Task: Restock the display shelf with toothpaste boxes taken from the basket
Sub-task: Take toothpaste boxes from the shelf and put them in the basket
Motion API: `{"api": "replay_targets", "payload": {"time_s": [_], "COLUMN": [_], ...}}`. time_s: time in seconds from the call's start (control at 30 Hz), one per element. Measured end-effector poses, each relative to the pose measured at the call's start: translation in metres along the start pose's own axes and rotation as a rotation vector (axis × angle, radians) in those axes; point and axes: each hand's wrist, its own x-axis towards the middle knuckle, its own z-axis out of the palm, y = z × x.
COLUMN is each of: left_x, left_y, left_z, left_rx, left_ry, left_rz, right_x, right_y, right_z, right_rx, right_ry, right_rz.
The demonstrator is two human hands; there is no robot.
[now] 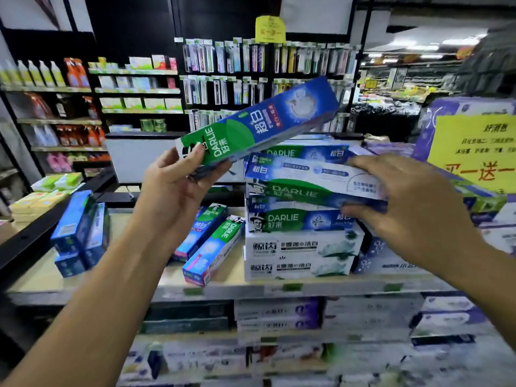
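Note:
My left hand [178, 188] grips the near end of a green and blue Darlie toothpaste box [259, 122], held tilted in the air above the display shelf [212, 289]. My right hand [413, 202] clasps the right end of another Darlie box [301, 180] that lies slightly askew on top of a stack of toothpaste boxes [301, 222]. That stack rests on two white boxes [301, 258] at the middle of the shelf. The basket is out of view.
Two loose Darlie boxes [209, 244] lie on the shelf left of the stack, and blue boxes [81, 233] stand further left. A yellow sign [472, 146] on purple boxes rises at the right. Lower shelves [279, 317] hold more boxes. Toothbrush racks [251, 68] hang behind.

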Motion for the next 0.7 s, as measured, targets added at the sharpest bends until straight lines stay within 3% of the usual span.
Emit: {"api": "replay_targets", "payload": {"time_s": [0.17, 0.3, 0.47, 0.57, 0.7], "left_x": [-0.089, -0.171, -0.282, -0.333, -0.388], "left_y": [-0.018, -0.071, -0.158, -0.215, -0.312], "left_z": [-0.055, -0.122, -0.202, -0.240, -0.293], "left_rx": [-0.054, 0.033, 0.061, 0.014, -0.028], "left_ry": [-0.018, 0.163, 0.478, 0.619, 0.821], "left_rz": [-0.110, -0.315, -0.630, -0.778, -0.938], "right_x": [-0.110, -0.211, -0.346, -0.404, -0.474], "right_y": [-0.054, -0.075, -0.103, -0.119, -0.132], "right_z": [0.008, 0.070, 0.164, 0.217, 0.310], "right_rx": [0.600, 0.832, 0.870, 0.867, 0.869], "right_ry": [-0.309, -0.605, -0.953, -1.055, -1.156], "right_rz": [0.364, 0.689, 1.125, 1.464, 1.647]}}
